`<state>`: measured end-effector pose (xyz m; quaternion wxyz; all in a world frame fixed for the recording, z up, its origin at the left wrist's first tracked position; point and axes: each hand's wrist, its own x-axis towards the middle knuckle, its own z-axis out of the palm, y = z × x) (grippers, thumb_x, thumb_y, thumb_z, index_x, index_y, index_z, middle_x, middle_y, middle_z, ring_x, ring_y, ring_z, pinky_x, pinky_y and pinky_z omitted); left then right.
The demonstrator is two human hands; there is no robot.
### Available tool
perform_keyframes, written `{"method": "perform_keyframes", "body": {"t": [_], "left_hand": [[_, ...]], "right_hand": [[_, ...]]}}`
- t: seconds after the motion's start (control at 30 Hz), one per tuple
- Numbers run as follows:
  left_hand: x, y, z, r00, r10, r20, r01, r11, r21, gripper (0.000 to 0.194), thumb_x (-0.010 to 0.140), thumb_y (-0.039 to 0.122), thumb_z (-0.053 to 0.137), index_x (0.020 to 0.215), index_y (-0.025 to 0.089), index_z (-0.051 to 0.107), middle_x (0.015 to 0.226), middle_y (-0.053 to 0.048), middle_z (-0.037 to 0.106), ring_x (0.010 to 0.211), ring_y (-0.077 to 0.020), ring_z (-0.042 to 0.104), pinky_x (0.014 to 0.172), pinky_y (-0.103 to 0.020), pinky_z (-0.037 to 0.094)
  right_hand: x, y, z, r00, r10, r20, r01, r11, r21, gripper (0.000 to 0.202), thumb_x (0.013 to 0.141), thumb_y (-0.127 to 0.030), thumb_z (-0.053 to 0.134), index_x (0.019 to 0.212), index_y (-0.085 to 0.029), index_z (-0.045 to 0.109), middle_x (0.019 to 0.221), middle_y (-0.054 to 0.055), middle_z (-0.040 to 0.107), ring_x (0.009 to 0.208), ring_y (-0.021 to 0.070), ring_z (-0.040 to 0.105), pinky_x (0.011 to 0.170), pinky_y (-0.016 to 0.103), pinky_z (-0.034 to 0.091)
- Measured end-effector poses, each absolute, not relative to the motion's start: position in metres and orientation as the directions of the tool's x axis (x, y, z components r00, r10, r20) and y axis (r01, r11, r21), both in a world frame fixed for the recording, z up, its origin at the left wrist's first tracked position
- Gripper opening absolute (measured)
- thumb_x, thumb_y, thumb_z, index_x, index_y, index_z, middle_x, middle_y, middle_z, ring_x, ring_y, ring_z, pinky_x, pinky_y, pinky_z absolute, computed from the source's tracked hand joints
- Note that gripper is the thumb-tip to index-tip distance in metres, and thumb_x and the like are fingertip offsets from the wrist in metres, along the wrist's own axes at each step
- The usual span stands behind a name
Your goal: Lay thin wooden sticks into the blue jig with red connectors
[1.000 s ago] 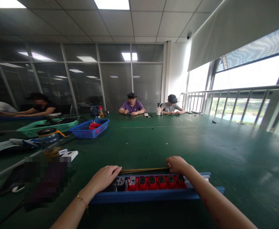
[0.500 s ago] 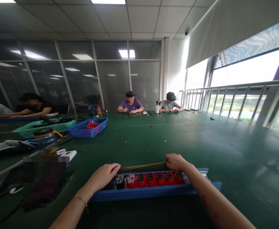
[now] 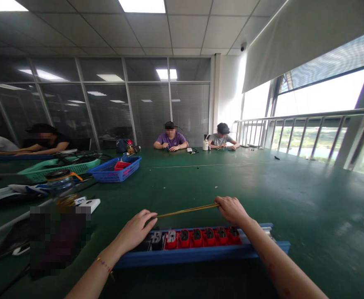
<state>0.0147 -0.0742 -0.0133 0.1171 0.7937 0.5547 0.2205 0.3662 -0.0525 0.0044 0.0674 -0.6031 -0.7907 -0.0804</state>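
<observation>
Thin yellow-brown strands (image 3: 186,211) run nearly straight between my two hands, above the far edge of a blue channel-shaped rail (image 3: 200,250). My left hand (image 3: 140,226) pinches their left end between thumb and fingers, over the rail's left part. At the right end, my right hand (image 3: 231,209) has its fingers closed round the strands, just beyond the rail. Seated in the rail is a row of red blocks (image 3: 197,238) with dark tops, one of them with a grey top. A black block (image 3: 157,240) with a grey top stands left of them.
On the left are a blue basket (image 3: 115,172) with a red item, a green basket (image 3: 41,170) with dark cables, a jar (image 3: 62,189) and a white device (image 3: 91,205). Other people sit at the far side and left of the green table (image 3: 262,182).
The strands have risen off the rail's far edge, with their right end higher. My right hand has lifted slightly; my left hand has moved little. The view has tilted a bit upward.
</observation>
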Motion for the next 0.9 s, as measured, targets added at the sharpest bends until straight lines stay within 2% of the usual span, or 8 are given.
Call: {"method": "perform_keyframes", "body": {"t": [0.13, 0.2, 0.3, 0.4, 0.5, 0.57, 0.7, 0.9], "left_hand": [[0.016, -0.079, -0.007, 0.221, 0.907, 0.359, 0.728, -0.398, 0.558, 0.043, 0.085, 0.049, 0.028, 0.101, 0.022, 0.057, 0.105, -0.005, 0.057, 0.096, -0.0186, 0.052, 0.086, -0.028, 0.039], [0.016, -0.083, -0.003, 0.17, 0.923, 0.346, 0.671, -0.366, 0.645, 0.045, 0.085, 0.05, 0.026, 0.1, 0.021, 0.056, 0.088, -0.003, 0.06, 0.078, -0.0165, 0.056, 0.073, -0.026, 0.044], [0.018, -0.091, 0.006, 0.159, 0.945, 0.284, 0.607, -0.321, 0.727, 0.044, 0.083, 0.053, 0.032, 0.093, 0.019, 0.057, 0.066, 0.001, 0.054, 0.059, -0.0128, 0.05, 0.056, -0.022, 0.04], [0.02, -0.1, 0.015, 0.225, 0.952, 0.205, 0.583, -0.3, 0.755, 0.04, 0.078, 0.053, 0.042, 0.087, 0.018, 0.06, 0.063, 0.002, 0.05, 0.059, -0.0117, 0.045, 0.054, -0.019, 0.036], [0.023, -0.106, 0.021, 0.309, 0.947, 0.089, 0.57, -0.259, 0.78, 0.041, 0.076, 0.054, 0.044, 0.086, 0.018, 0.061, 0.067, 0.002, 0.051, 0.058, -0.0107, 0.042, 0.053, -0.019, 0.034], [0.024, -0.108, 0.021, 0.331, 0.942, 0.05, 0.578, -0.244, 0.779, 0.042, 0.076, 0.054, 0.043, 0.086, 0.017, 0.061, 0.066, 0.002, 0.05, 0.057, -0.0101, 0.039, 0.051, -0.019, 0.032], [0.025, -0.107, 0.019, 0.352, 0.936, 0.023, 0.611, -0.248, 0.752, 0.045, 0.076, 0.056, 0.041, 0.082, 0.016, 0.061, 0.058, 0.004, 0.043, 0.053, -0.0095, 0.035, 0.049, -0.018, 0.028], [0.029, -0.11, 0.02, 0.385, 0.923, 0.004, 0.622, -0.263, 0.738, 0.043, 0.078, 0.055, 0.039, 0.083, 0.017, 0.06, 0.061, 0.003, 0.046, 0.054, -0.0104, 0.038, 0.048, -0.018, 0.028]], "right_hand": [[0.366, -0.068, 0.019, -0.24, 0.929, 0.282, 0.967, 0.253, -0.013, 0.029, 0.084, -0.019, 0.035, 0.107, -0.023, 0.05, 0.097, 0.005, 0.062, 0.094, 0.0192, 0.053, 0.074, 0.026, 0.031], [0.367, -0.077, 0.023, -0.231, 0.927, 0.295, 0.966, 0.255, -0.044, 0.029, 0.083, -0.018, 0.034, 0.107, -0.023, 0.051, 0.096, 0.005, 0.063, 0.093, 0.0191, 0.053, 0.075, 0.026, 0.031], [0.372, -0.092, 0.026, -0.222, 0.922, 0.317, 0.953, 0.274, -0.129, 0.032, 0.079, -0.015, 0.037, 0.106, -0.023, 0.052, 0.097, 0.004, 0.062, 0.089, 0.0185, 0.054, 0.074, 0.024, 0.033], [0.381, -0.105, 0.026, -0.247, 0.92, 0.305, 0.907, 0.33, -0.261, 0.032, 0.073, -0.012, 0.04, 0.098, -0.024, 0.057, 0.079, 0.0, 0.063, 0.071, 0.0151, 0.056, 0.063, 0.022, 0.035], [0.392, -0.112, 0.026, -0.297, 0.925, 0.239, 0.842, 0.371, -0.392, 0.022, 0.073, -0.019, 0.045, 0.089, -0.021, 0.06, 0.058, -0.002, 0.056, 0.054, 0.0123, 0.05, 0.052, 0.022, 0.034], [0.399, -0.115, 0.026, -0.348, 0.924, 0.158, 0.779, 0.379, -0.499, 0.022, 0.073, -0.029, 0.051, 0.091, -0.019, 0.06, 0.058, -0.002, 0.055, 0.053, 0.0119, 0.049, 0.049, 0.021, 0.035], [0.409, -0.117, 0.029, -0.484, 0.875, 0.016, 0.644, 0.368, -0.67, 0.039, 0.075, -0.046, 0.052, 0.1, -0.016, 0.057, 0.065, 0.0, 0.058, 0.057, 0.012, 0.051, 0.051, 0.021, 0.039], [0.413, -0.113, 0.026, -0.516, 0.855, -0.056, 0.614, 0.324, -0.72, 0.04, 0.081, -0.049, 0.042, 0.098, -0.015, 0.054, 0.065, 0.0, 0.058, 0.059, 0.012, 0.053, 0.059, 0.022, 0.042]]}}
